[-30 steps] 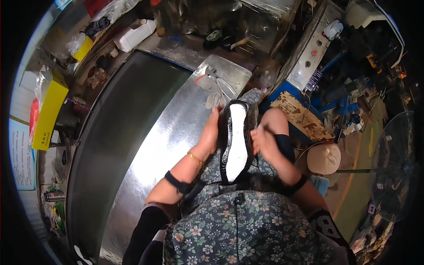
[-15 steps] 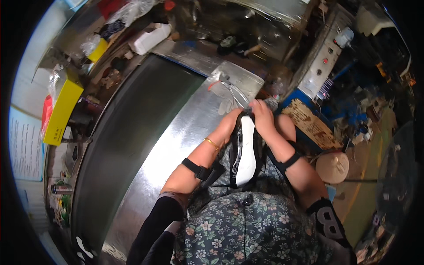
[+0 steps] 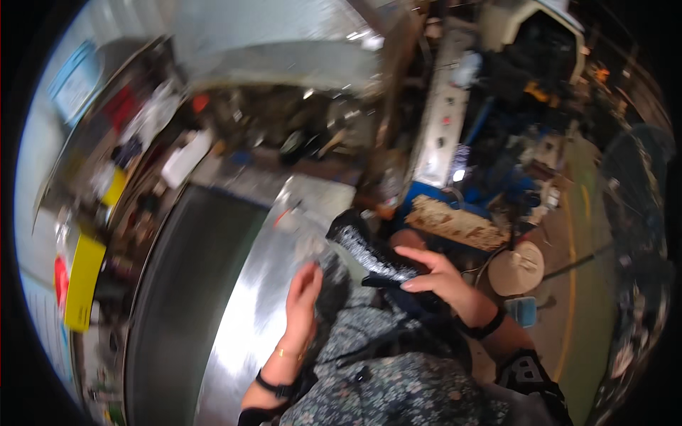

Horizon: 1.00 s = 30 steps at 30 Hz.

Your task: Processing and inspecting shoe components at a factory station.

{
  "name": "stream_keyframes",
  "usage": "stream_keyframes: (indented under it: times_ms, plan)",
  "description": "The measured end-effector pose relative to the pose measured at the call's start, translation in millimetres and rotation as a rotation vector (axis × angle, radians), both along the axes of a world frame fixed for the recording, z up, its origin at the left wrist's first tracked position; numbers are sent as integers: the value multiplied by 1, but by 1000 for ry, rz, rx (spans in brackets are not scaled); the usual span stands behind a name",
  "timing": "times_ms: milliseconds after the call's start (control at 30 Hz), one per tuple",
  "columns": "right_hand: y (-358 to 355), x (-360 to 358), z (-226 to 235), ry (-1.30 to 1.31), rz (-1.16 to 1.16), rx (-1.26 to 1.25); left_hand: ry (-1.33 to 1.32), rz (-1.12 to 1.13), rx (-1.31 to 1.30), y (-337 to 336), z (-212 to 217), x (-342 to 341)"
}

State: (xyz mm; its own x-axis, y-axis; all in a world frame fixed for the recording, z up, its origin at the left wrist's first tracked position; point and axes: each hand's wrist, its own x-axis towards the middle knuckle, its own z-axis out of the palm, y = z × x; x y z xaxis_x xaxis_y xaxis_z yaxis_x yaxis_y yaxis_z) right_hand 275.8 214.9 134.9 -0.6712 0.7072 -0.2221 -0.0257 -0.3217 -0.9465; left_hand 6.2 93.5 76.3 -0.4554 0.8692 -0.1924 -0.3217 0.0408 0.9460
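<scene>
My right hand (image 3: 442,275) grips a black glittery shoe (image 3: 373,248) at one end, thumb and fingers on either side of it. The shoe is tilted, its other end pointing up and left above my lap. A paler underside shows along its lower left edge. My left hand (image 3: 304,295) is apart from the shoe, to its left, with nothing in it. Its fingers are extended, over the edge of the shiny metal table (image 3: 245,312). A pale glove-like piece (image 3: 310,247) lies on the metal near the left fingertips.
A dark conveyor belt (image 3: 188,284) runs along the metal table's left. Yellow boxes (image 3: 85,284) stand at far left. A blue case with a worn board (image 3: 458,224), a round tan stool (image 3: 516,268) and a blue container (image 3: 522,311) are on the right.
Both hands held the shoe with its white sole up; now it is turned, glittery side showing, in my right hand alone. My left hand has let go and moved left. The view has shifted.
</scene>
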Motion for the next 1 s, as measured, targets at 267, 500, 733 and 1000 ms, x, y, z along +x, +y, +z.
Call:
stream_keyframes:
  times_ms: [267,500,733,1000]
  plan:
    - [173,176,113,-547,-764,1238,603,-466,-40,-42,-43,19]
    - [266,261,137,-1236,-1048,987,479,-398,-144,-28,-40,23]
    - [267,246,141,-1403,-722,897,489,-363,-152,-25,-48,28]
    - [251,228,87,-1471,-976,1075,335,-305,-170,-25,-64,28]
